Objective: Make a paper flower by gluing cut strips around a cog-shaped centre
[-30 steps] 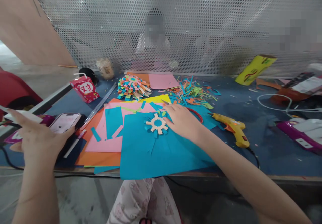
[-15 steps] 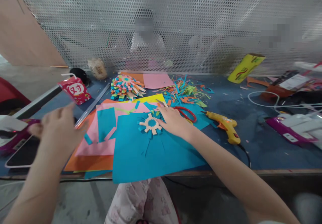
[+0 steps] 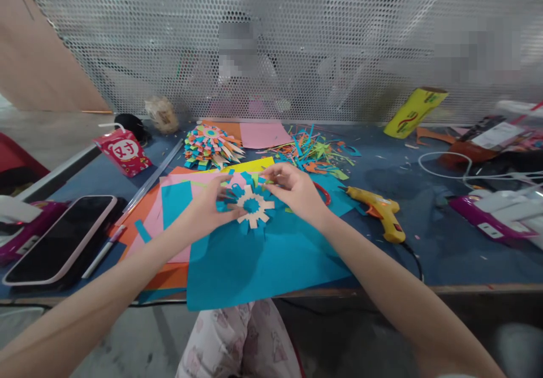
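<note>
A layered paper flower (image 3: 255, 218) with cream tabs over blue ones and a toothed hole in its middle is just above a large blue paper sheet (image 3: 271, 270). My left hand (image 3: 210, 202) grips its left edge, thumb on the near side and fingers behind. At the flower's upper right edge, my right hand (image 3: 294, 188) pinches the tabs between thumb and fingers. Red-handled scissors (image 3: 324, 193) lie partly hidden behind my right hand. Pink paper (image 3: 178, 255) and orange paper (image 3: 169, 276) stick out beneath the blue sheet on the left.
Beyond the sheets stand a stacked paper flower (image 3: 211, 145) and a heap of paper strips (image 3: 311, 150). A yellow glue gun (image 3: 379, 208) lies right. Left are a phone (image 3: 63, 242), a white pen (image 3: 103, 252) and a red drink carton (image 3: 124, 151). A perforated metal panel (image 3: 305, 44) rises behind.
My left hand has come from over the phone to the flower and taken its left edge. My right hand has shifted slightly up and now pinches the flower, which looks raised and tilted.
</note>
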Demonstrator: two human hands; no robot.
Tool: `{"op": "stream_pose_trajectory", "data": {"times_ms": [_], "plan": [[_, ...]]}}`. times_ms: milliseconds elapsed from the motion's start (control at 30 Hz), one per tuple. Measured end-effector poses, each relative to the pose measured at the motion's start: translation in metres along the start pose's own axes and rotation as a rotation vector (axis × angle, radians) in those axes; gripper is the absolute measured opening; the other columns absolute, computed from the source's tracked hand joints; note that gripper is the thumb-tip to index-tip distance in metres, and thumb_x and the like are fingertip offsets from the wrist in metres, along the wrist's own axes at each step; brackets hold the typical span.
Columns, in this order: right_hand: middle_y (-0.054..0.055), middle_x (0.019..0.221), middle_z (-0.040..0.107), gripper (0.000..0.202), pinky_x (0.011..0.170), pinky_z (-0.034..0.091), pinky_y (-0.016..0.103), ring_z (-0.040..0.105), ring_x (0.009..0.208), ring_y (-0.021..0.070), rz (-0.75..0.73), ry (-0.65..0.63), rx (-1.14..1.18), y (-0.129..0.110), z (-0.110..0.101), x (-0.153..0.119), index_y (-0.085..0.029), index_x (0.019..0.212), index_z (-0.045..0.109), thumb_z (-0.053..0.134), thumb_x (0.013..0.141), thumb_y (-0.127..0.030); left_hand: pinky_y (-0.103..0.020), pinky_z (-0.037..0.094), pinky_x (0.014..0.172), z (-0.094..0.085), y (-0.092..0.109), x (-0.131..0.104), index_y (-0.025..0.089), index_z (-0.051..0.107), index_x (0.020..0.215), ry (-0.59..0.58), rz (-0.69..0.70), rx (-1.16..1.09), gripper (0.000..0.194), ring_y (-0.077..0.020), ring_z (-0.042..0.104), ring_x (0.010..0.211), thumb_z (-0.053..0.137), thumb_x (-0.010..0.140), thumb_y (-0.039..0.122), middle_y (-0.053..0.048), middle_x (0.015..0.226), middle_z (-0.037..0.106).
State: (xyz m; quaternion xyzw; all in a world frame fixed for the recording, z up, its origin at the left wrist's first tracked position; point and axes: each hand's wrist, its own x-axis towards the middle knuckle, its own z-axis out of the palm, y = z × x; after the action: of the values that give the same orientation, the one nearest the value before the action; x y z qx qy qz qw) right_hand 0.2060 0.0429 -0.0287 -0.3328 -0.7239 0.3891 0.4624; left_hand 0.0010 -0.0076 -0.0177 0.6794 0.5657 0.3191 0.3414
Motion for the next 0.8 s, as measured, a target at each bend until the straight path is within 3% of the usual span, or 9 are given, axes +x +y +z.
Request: {"op": "stream_pose_trajectory", "data": {"times_ms": [100,167,267,400,500,600,700,767,800], "plan": [[0.002,0.090,0.064,0.014,0.073,0.053,0.029,0.064,0.087,0.0149,-0.058,0.059,0.106,-0.009,-0.003,-0.002,-0.022,0.089,0.057,0.063,0.076,-0.023,-0.041,0.053,0.080,-0.001,0.001,0.006,0.020,0.042,0.130,0.030,0.014,-0.106,0.078,-0.0243,0.064,0.097,0.074,0.062,0.043,-0.015,0.131,0.053],[0.001,0.087,0.064,0.014,0.074,0.053,0.030,0.064,0.086,0.0149,-0.089,0.076,0.140,-0.013,-0.005,-0.003,-0.022,0.088,0.056,0.064,0.077,-0.025,-0.042,0.051,0.084,-0.002,0.004,0.010,0.017,0.057,0.111,0.004,0.074,-0.049,0.057,-0.0253,0.062,0.098,0.074,0.064,0.044,-0.011,0.114,0.063],[0.000,0.086,0.062,0.016,0.073,0.054,0.029,0.064,0.082,0.0139,-0.120,0.114,0.164,-0.017,-0.009,-0.004,-0.023,0.086,0.055,0.067,0.076,-0.028,-0.042,0.048,0.088,-0.002,0.008,0.014,0.017,0.064,0.088,-0.008,0.152,-0.023,0.036,-0.0247,0.061,0.095,0.073,0.066,0.044,-0.007,0.093,0.067],[0.000,0.091,0.061,0.024,0.074,0.054,0.029,0.062,0.082,0.0128,-0.164,0.177,0.162,-0.018,-0.013,-0.005,-0.024,0.088,0.054,0.070,0.076,-0.037,-0.037,0.053,0.074,0.001,0.016,0.016,0.018,0.066,0.082,-0.041,0.124,-0.196,0.029,-0.0207,0.064,0.079,0.071,0.068,0.043,-0.005,0.084,0.070],[0.001,0.101,0.062,0.034,0.076,0.055,0.031,0.063,0.090,0.0152,-0.166,0.131,0.165,-0.018,-0.016,-0.006,-0.027,0.101,0.051,0.069,0.077,-0.042,-0.033,0.053,0.065,0.003,0.023,0.014,0.018,0.066,0.078,-0.022,0.122,-0.254,0.025,-0.0194,0.065,0.070,0.070,0.070,0.042,-0.004,0.077,0.071],[0.004,0.109,0.063,0.044,0.079,0.055,0.032,0.063,0.098,0.0178,-0.204,0.032,0.145,-0.017,-0.019,-0.008,-0.028,0.112,0.048,0.071,0.076,-0.040,-0.033,0.053,0.068,0.002,0.024,0.012,0.019,0.067,0.077,0.143,0.288,-0.103,0.020,-0.0194,0.067,0.073,0.068,0.074,0.039,-0.003,0.078,0.072],[0.006,0.112,0.063,0.035,0.087,0.052,0.035,0.062,0.104,0.0191,-0.304,-0.019,-0.025,-0.020,-0.021,-0.011,-0.025,0.111,0.052,0.066,0.080,-0.033,-0.038,0.052,0.082,-0.004,0.015,0.011,0.023,0.069,0.078,0.359,0.618,0.189,0.008,-0.0206,0.068,0.086,0.066,0.079,0.030,-0.002,0.083,0.074],[0.006,0.113,0.064,0.027,0.092,0.049,0.038,0.060,0.107,0.0196,-0.422,-0.028,-0.183,-0.023,-0.021,-0.013,-0.025,0.109,0.055,0.062,0.083,-0.028,-0.040,0.052,0.084,-0.009,0.004,0.011,0.026,0.071,0.080,0.419,0.780,0.322,0.005,-0.0212,0.068,0.091,0.067,0.079,0.026,-0.001,0.085,0.074],[0.006,0.113,0.064,0.025,0.095,0.047,0.039,0.059,0.109,0.0199,-0.502,-0.031,-0.256,-0.024,-0.021,-0.014,-0.025,0.109,0.056,0.060,0.084,-0.027,-0.040,0.053,0.081,-0.011,-0.002,0.010,0.027,0.072,0.083,0.416,0.792,0.350,0.006,-0.0217,0.068,0.091,0.068,0.078,0.026,0.000,0.087,0.074]]}}
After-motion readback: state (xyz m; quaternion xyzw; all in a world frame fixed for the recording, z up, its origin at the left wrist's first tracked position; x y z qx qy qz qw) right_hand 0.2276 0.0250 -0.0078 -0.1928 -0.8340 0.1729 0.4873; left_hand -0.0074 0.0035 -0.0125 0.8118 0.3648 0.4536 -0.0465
